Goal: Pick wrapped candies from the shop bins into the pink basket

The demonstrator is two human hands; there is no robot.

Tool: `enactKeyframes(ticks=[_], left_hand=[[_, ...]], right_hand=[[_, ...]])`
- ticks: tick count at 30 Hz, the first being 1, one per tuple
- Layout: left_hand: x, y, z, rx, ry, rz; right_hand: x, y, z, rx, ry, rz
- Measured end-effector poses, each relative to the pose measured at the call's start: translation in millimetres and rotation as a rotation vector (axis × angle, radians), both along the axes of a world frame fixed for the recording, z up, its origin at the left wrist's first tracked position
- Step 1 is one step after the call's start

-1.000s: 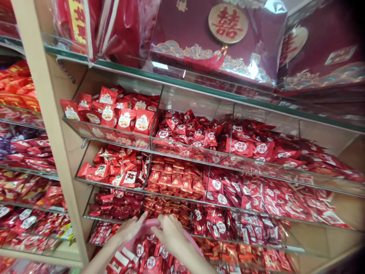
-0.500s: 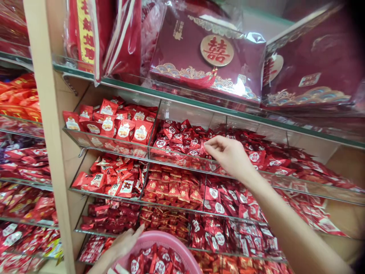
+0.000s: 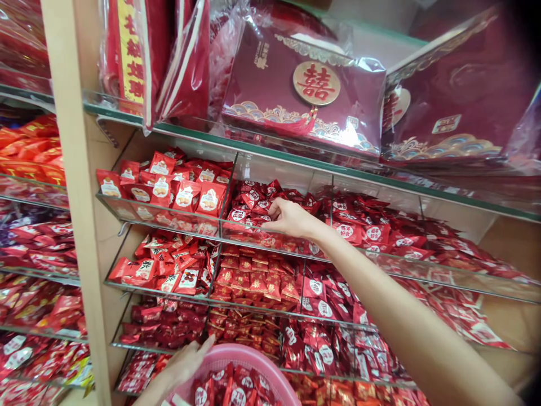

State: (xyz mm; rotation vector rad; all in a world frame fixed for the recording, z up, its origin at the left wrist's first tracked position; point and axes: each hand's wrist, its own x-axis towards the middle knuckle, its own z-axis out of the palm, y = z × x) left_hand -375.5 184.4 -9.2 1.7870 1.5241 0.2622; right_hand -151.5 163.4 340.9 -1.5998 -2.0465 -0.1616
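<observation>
My right hand [image 3: 289,219] reaches into the middle compartment of the upper glass shelf [image 3: 270,237], fingers curled down on the small red candy packets [image 3: 253,204] heaped there; what it grips I cannot make out. My left hand [image 3: 186,363] rests on the rim of a pink plastic basket [image 3: 249,355] at the bottom, fingers wrapped on the edge. The basket holds several red packets [image 3: 232,392] with round white labels.
Glass shelves with dividers hold heaps of red snack packets: biscuit packs [image 3: 177,189] upper left, more packets [image 3: 380,231] to the right. Large red gift boxes [image 3: 304,90] in plastic wrap sit on the top shelf. A wooden post [image 3: 74,186] separates the left shelving.
My right hand left the basket, rose to the upper shelf, then moved left into the middle compartment's packets. My left hand stays on the basket rim.
</observation>
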Motion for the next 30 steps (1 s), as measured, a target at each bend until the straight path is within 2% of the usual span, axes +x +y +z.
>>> enactKeyframes(ticks=[3,7,14,22,27,30], left_hand=[[0.3,-1.9,3.6,-0.032,-0.022,0.013],[0.2,0.1,-0.9,-0.020,-0.021,0.012],[-1.1,-0.9,0.8,-0.019,-0.023,-0.032],[-0.5,-3.5,3.3,-0.019,-0.024,-0.024],[0.6,-0.6,0.9,-0.016,-0.002,-0.044],[0.6,-0.7,2.3,0.013,0.028,-0.023]], right_hand=[[1.1,7.1,-0.4,-0.027,-0.001,-0.014],[4.4,8.5,1.9,-0.045,0.092,0.038],[5.8,-2.6,15.3,-0.115,0.314,0.070],[10.0,-16.1,19.0,-0.185,0.408,0.154],[8.8,-37.6,26.5,-0.120,0.497,0.177],[5.4,-64.0,20.8,-0.089,0.579,0.257]])
